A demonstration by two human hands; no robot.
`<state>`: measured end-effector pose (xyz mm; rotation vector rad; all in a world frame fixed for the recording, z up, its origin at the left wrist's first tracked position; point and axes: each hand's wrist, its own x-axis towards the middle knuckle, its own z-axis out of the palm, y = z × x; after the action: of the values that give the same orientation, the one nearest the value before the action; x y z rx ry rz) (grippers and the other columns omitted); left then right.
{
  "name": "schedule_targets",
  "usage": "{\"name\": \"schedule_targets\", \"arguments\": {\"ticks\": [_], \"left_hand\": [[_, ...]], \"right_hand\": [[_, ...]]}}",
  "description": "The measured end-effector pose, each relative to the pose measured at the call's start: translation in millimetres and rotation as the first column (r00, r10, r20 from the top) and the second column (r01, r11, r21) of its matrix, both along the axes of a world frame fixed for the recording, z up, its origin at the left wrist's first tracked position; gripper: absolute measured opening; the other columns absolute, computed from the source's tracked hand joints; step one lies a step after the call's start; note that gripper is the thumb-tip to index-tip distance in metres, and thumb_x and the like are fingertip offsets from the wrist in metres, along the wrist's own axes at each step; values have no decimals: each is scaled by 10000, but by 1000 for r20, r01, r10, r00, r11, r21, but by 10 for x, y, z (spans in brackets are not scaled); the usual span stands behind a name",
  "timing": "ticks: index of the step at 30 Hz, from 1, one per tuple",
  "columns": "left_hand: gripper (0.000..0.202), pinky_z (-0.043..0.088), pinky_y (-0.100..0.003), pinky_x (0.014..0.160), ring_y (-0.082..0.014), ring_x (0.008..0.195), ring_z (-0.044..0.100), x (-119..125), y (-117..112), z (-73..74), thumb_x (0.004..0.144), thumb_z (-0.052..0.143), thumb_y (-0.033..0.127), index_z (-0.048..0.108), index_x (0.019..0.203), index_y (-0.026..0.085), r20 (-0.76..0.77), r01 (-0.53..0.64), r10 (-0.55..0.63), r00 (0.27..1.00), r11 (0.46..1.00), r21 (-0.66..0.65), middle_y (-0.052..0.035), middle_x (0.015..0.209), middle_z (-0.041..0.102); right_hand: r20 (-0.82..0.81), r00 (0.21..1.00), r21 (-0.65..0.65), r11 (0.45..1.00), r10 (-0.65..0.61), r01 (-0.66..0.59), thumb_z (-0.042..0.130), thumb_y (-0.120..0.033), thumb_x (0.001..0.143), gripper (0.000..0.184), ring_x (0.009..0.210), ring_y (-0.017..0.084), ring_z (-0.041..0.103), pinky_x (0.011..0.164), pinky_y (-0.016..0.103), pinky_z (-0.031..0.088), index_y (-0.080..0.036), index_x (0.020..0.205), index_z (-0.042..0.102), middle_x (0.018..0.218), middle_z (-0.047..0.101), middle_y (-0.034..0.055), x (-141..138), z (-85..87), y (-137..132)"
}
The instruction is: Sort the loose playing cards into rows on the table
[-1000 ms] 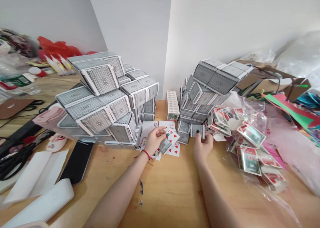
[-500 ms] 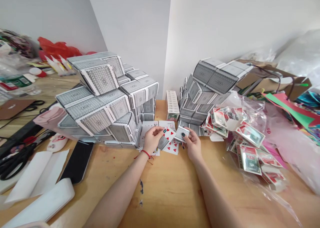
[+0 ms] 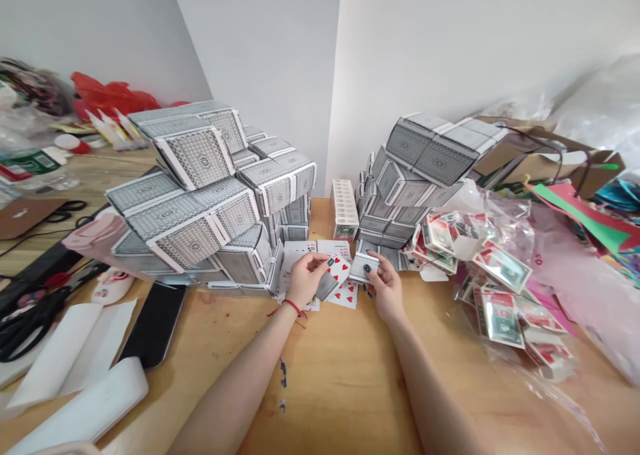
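My left hand (image 3: pixel 306 280) is closed on a few playing cards (image 3: pixel 336 276), one showing red hearts, one showing its grey back. My right hand (image 3: pixel 385 288) is closed on a small grey-backed deck of cards (image 3: pixel 363 266), held just right of the left hand's cards. More face-up cards (image 3: pixel 345 295) lie on the wooden table (image 3: pixel 340 388) under both hands. A big heap of grey patterned card boxes (image 3: pixel 200 202) stands to the left, and a second heap (image 3: pixel 415 168) rises behind my right hand.
A clear bag of red and green card packs (image 3: pixel 495 275) lies at the right. Brown cardboard and coloured paper (image 3: pixel 575 195) are far right. A dark phone (image 3: pixel 155 322), white paper sheets (image 3: pixel 75 362) and black scissors (image 3: pixel 25 318) lie at the left.
My right hand took a grey deck from the foot of the right heap and brought it left, close to the cards in my left hand. The left hand hardly moved.
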<state>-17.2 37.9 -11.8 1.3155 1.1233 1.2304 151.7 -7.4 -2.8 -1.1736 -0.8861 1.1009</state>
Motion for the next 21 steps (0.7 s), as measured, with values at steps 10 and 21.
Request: {"name": "schedule_targets", "arguments": {"ticks": [10,21], "left_hand": [[108,446,-230,605,-127,675,568,25,-77,62,715,577,227,659,747,164,-233,145,-104,967,975,166,-49,771,634],[121,399,-228,568,-122,640,538,-13,-119,135,735,550,195,669,745,177,-404,300,-189,895,926,230,-44,731,631]], "right_hand": [[209,977,43,998,31,-41,541,-354,740,407,504,111,437,434,232,372,-234,1128,502,782,568,15,-45,-33,-9],[390,919,52,995,59,-86,497,-362,775,239,728,183,543,648,299,423,-198,910,607,880,620,51,-21,-86,1]]}}
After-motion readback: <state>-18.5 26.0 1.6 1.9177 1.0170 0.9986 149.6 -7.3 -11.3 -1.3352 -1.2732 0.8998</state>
